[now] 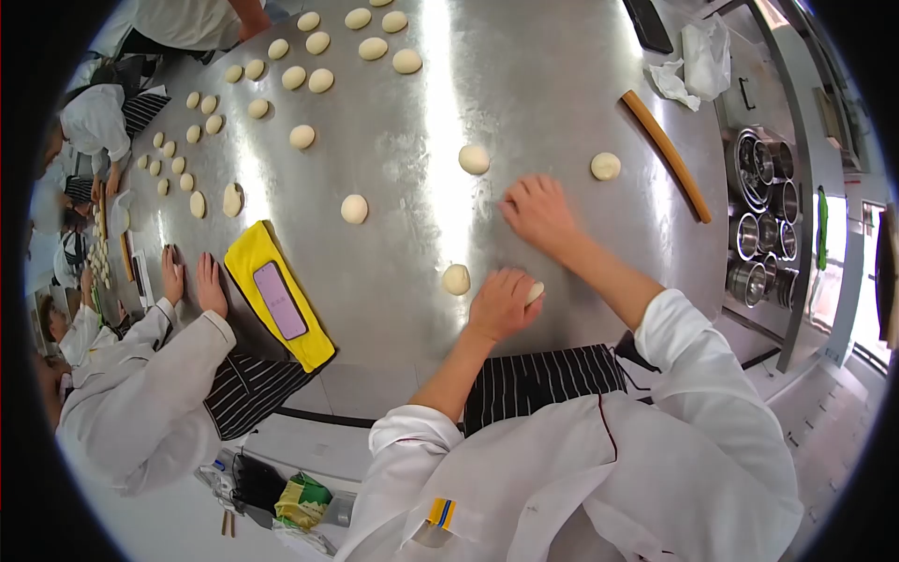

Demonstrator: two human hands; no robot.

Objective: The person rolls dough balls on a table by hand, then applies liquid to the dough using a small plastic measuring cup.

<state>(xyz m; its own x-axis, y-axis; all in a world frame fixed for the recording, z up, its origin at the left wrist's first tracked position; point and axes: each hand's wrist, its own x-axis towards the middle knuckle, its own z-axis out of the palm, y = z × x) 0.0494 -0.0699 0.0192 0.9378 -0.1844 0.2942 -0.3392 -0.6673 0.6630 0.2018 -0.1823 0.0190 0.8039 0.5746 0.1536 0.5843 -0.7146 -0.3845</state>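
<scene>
My left hand (503,304) is cupped over a dough ball (535,293) near the front of the steel table, and a pale bit of it shows past my fingers. Just left of that hand rests another dough ball (456,279). My right hand (540,214) lies farther forward on the table with its fingers curled down; whatever is under the palm is hidden. Beyond it are a dough ball (474,159) and, to the right, one more round piece (605,167). A single dough ball (354,209) sits off to the left.
A wooden rolling pin (666,155) lies at the right, below a crumpled plastic bag (706,58) and a dark flat object (647,24). On the left, a phone (280,300) rests on a yellow cloth (245,245) beside a co-worker's hands (212,284). Several dough balls (321,81) spread behind.
</scene>
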